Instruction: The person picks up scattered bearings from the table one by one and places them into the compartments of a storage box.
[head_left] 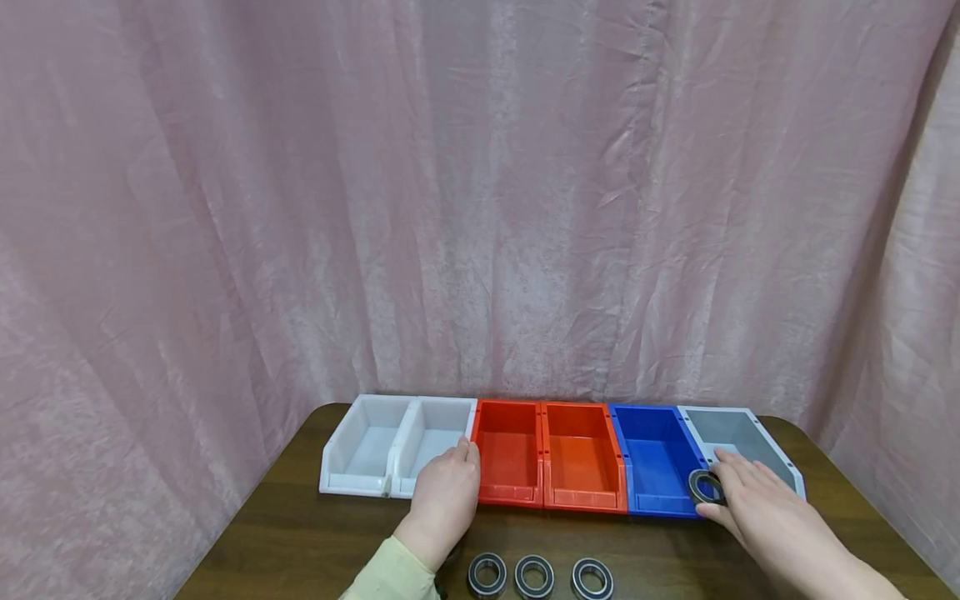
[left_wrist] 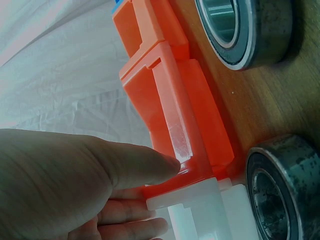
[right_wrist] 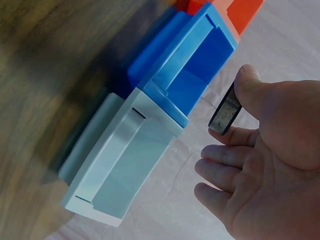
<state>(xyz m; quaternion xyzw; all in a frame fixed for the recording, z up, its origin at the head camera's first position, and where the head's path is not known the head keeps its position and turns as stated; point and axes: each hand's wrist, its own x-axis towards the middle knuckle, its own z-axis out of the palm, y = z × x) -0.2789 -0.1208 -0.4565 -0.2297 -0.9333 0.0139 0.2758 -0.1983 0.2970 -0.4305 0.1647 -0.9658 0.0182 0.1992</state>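
Note:
My right hand point(head_left: 776, 517) pinches a ball bearing point(head_left: 707, 487) between thumb and fingertips, over the front corner where the blue bin point(head_left: 652, 454) meets the grey bin point(head_left: 776, 446). In the right wrist view this bearing point(right_wrist: 226, 114) is seen edge-on, and the other fingers are slightly bent away from it. My left hand point(head_left: 444, 492) reaches over the front of the second white bin point(head_left: 423, 437), beside the left red bin point(head_left: 510, 467). Its thumb is straight and overlaps the red bin's front point(left_wrist: 170, 115) in the left wrist view; nothing shows in its grasp.
Bearings lie in a row on the brown wooden table point(head_left: 285, 533) in front of the bins, among them a left one point(head_left: 487, 575), a middle one point(head_left: 535, 577) and a right one point(head_left: 592, 578). Another is partly hidden by the left wrist. A pink curtain point(head_left: 480, 208) hangs behind.

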